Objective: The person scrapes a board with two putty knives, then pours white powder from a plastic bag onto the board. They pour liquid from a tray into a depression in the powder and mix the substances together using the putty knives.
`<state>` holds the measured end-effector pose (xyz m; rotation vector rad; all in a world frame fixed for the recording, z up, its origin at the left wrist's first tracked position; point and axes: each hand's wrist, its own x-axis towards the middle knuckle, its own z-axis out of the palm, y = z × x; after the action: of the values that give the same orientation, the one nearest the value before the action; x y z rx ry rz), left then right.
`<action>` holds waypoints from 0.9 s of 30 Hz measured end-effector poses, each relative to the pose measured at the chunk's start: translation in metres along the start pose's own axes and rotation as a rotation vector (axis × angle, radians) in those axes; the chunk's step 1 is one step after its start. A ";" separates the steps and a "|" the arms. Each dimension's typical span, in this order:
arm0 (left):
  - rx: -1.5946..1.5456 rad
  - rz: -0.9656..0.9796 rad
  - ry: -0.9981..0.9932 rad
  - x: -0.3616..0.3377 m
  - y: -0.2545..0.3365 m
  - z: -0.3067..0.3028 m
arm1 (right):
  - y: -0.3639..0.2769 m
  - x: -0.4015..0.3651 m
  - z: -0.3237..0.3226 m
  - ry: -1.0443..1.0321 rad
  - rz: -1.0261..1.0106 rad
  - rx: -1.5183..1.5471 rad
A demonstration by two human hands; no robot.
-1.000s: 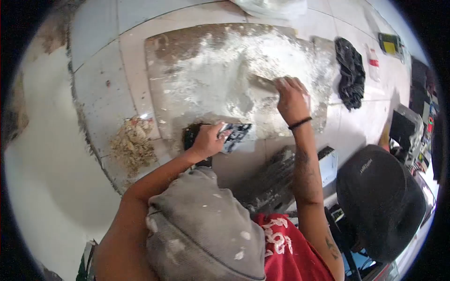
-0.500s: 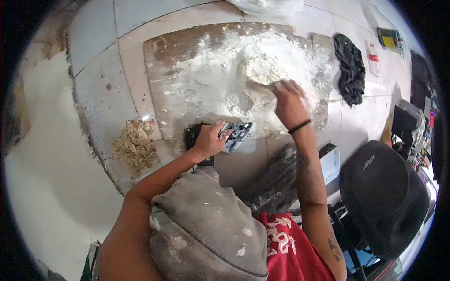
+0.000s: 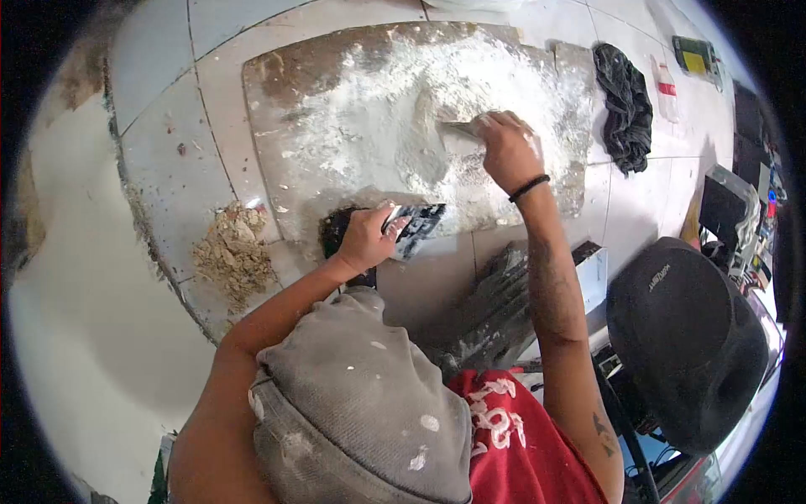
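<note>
My right hand point(image 3: 512, 151), with a dark band at the wrist, is closed round the handle of a putty knife point(image 3: 460, 128). Its blade points left into a heap of white powder point(image 3: 424, 143) on a worn board point(image 3: 281, 84). Part of that blade is hidden by powder. Closer to my body, my left hand point(image 3: 368, 235) grips a flat plastering trowel point(image 3: 417, 231), its dark face smeared with white. This trowel is tilted over the board's near edge. White dust coats fingers on my right hand.
A pile of crumbled rubble point(image 3: 235, 256) lies left of the board on the tiles. To the right are a black cloth point(image 3: 623, 109), a plastic bottle point(image 3: 667, 92) and a black speaker-like case point(image 3: 684, 336). A pale wall point(image 3: 92, 277) borders the left.
My right hand has moved slightly up and left, and the putty knife's blade shows more plainly. The powder is reshaped around it. The whole view has shifted a little.
</note>
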<state>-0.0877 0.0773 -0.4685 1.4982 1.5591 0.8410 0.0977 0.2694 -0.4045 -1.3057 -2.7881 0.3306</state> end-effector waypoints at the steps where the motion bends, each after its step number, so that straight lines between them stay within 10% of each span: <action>1: -0.008 0.000 -0.007 0.001 0.001 -0.003 | 0.001 0.003 -0.004 -0.023 0.033 0.015; 27: 0.057 0.121 0.130 -0.007 -0.016 0.005 | 0.015 0.022 -0.014 0.085 -0.018 0.065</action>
<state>-0.0911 0.0691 -0.4838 1.6198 1.6110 0.9871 0.0962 0.2978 -0.3953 -1.2496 -2.6941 0.3525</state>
